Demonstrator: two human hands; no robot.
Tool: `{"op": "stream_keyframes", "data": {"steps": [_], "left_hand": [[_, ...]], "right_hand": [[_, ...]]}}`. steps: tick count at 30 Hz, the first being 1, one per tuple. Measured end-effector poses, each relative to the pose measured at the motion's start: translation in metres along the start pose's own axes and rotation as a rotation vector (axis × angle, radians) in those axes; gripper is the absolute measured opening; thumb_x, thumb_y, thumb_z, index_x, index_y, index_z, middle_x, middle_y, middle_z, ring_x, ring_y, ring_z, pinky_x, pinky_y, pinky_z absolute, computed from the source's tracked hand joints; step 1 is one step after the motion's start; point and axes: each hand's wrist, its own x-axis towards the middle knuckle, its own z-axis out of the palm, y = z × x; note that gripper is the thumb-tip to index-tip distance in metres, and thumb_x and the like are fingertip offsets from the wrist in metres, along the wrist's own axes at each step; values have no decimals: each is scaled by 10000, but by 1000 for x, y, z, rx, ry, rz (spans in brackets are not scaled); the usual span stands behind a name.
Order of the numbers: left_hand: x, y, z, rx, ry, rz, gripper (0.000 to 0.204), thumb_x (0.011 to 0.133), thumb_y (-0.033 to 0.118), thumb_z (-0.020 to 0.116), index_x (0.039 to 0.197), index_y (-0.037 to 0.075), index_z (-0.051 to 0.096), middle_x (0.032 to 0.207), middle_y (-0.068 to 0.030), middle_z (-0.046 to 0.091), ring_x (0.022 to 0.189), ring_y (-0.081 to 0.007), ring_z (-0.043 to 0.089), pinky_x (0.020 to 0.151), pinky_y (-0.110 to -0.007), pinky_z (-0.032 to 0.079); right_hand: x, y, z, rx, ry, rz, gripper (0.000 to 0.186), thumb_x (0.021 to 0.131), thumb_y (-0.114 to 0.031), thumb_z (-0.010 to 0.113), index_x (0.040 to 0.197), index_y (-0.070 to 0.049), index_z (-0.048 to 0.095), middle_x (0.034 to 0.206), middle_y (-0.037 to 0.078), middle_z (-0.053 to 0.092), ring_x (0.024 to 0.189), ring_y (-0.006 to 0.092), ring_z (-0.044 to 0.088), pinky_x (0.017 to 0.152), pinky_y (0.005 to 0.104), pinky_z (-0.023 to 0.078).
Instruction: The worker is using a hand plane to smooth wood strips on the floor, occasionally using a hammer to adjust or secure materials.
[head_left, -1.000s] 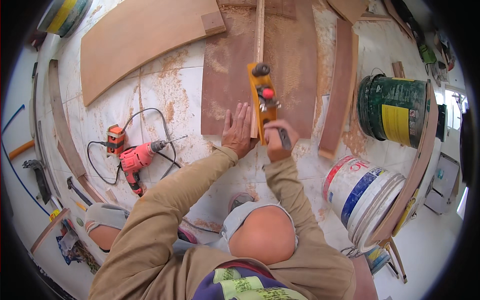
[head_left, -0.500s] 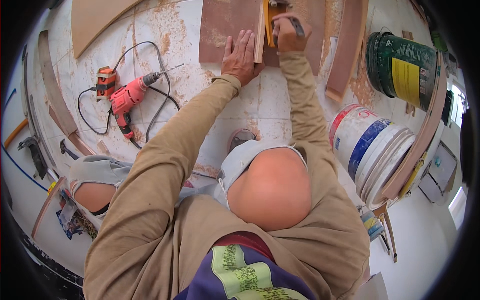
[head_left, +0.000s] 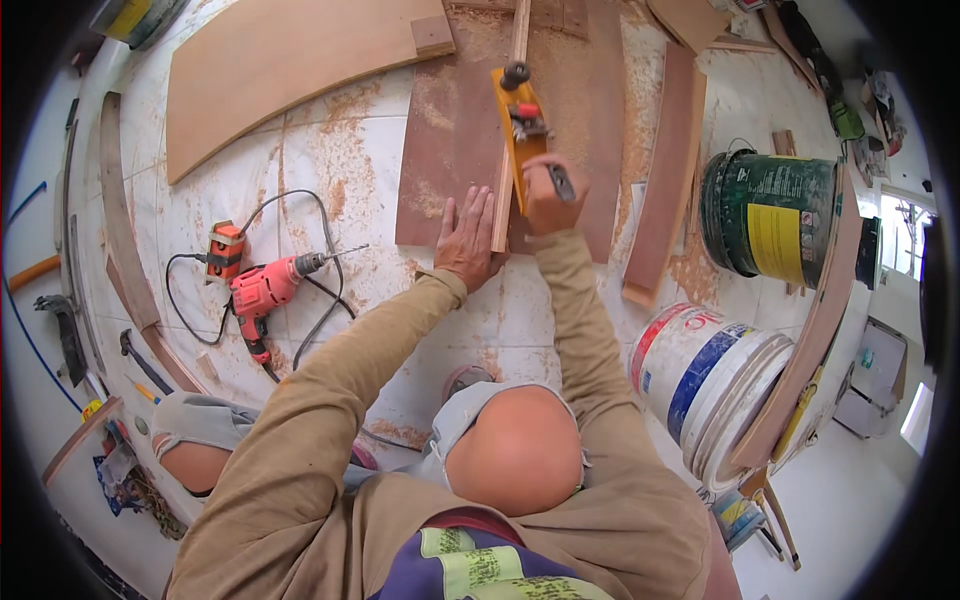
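My left hand [head_left: 468, 238] lies flat with fingers stretched over a reddish-brown board [head_left: 435, 160] on the floor. Its thumb side is against the near end of a narrow wooden strip [head_left: 501, 222] that runs away from me along the board. Wrapped around the rear handle of a yellow-orange hand plane [head_left: 520, 155] is my right hand [head_left: 553, 200]. The plane has a dark front knob and is slightly angled, on or right beside the strip; its sole is hidden. Wood shavings and dust are scattered over the board.
To the left lies a red corded drill [head_left: 268, 290] beside an orange box [head_left: 225, 250]. A large curved-edge panel [head_left: 290, 75] is at far left. On the right are wood pieces [head_left: 665, 170], a green bucket [head_left: 775, 215] and a white bucket [head_left: 700, 370]. A hammer [head_left: 145, 362] lies lower left.
The whole scene sits lower in the picture, showing more of the far floor and the plane's front. My right hand and the plane have come slightly closer to the strip; my left hand stays flat.
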Motion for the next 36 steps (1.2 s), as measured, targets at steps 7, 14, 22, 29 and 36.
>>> {"op": "stream_keyframes", "data": {"steps": [7, 14, 22, 29, 36], "left_hand": [[25, 53, 26, -94, 79, 50, 808, 894, 350, 645, 1536, -13, 317, 1573, -188, 369, 1503, -338, 322, 1225, -583, 192], [10, -6, 7, -8, 149, 4, 784, 927, 369, 611, 1550, 2, 307, 1596, -167, 360, 1507, -311, 322, 1224, -575, 192], [13, 21, 17, 332, -102, 37, 675, 997, 304, 420, 1584, 19, 247, 1646, -171, 263, 1548, -345, 207, 1246, -582, 110], [-7, -1, 16, 255, -131, 62, 706, 990, 348, 463, 1558, -29, 278, 1615, -219, 302, 1540, -363, 224, 1246, -572, 141], [22, 34, 19, -38, 50, 76, 812, 933, 394, 630, 1529, -56, 312, 1586, -227, 341, 1515, -368, 283, 1234, -573, 192]], "right_hand": [[247, 103, -8, 61, 279, 277, 127, 806, -62, 639, 709, 1, 690, 580, 65, 616, 430, 150, 549, 406, 311, 428], [5, -58, -32, 457, 36, 246, 83, 795, -7, 617, 756, 1, 690, 629, 44, 630, 493, 99, 570, 491, 265, 462], [-199, -111, -76, 226, 8, 469, 57, 795, 1, 630, 801, -16, 684, 672, 74, 641, 613, 105, 606, 581, 265, 471], [-135, -87, -37, 155, -21, 311, 75, 801, -2, 618, 763, -14, 681, 687, 86, 658, 652, 123, 640, 640, 268, 504], [220, 84, 28, -56, 156, -15, 186, 839, -78, 616, 673, -31, 683, 605, 59, 646, 494, 143, 589, 447, 295, 421]]}}
